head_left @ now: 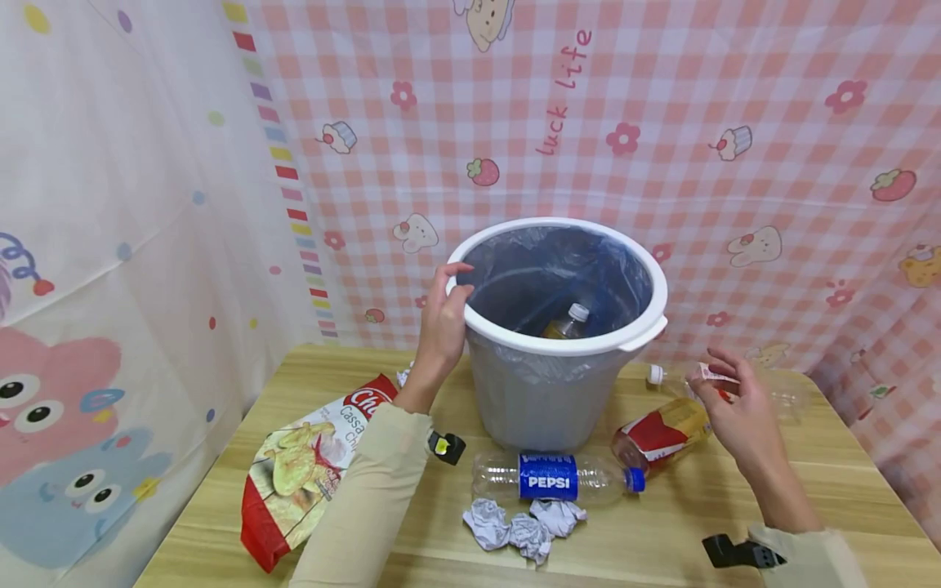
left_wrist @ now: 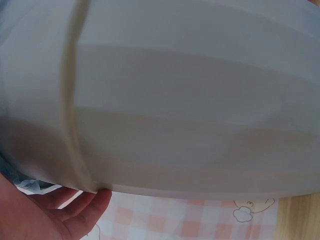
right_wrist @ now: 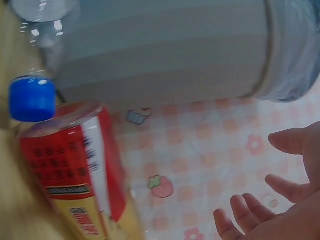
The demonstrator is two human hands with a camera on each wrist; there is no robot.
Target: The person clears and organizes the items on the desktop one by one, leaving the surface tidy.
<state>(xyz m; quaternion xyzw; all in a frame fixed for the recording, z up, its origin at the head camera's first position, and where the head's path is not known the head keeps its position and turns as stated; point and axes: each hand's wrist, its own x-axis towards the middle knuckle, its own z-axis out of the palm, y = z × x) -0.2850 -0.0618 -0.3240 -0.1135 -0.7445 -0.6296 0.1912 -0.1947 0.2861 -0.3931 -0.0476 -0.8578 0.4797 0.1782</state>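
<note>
A grey trash can [head_left: 544,400] with a white rim and a plastic liner stands at the middle of the table. My left hand [head_left: 443,322] holds its rim on the left side; in the left wrist view the fingers [left_wrist: 87,212] touch the can. Inside the can, a bottle with a white cap [head_left: 578,314] shows. My right hand [head_left: 742,412], fingers spread and holding nothing, hovers at the right over a clear bottle with a white cap [head_left: 657,375] and a bottle with a red and yellow label [head_left: 662,433]. In the right wrist view that labelled bottle [right_wrist: 75,165] lies beside the can.
A Pepsi bottle [head_left: 547,477] with a blue cap lies before the can. Several crumpled paper balls [head_left: 529,535] sit in front of it. On the left lies a cassava chip bag [head_left: 309,457], partly behind my left forearm. Patterned cloth [head_left: 412,171] hangs behind the table.
</note>
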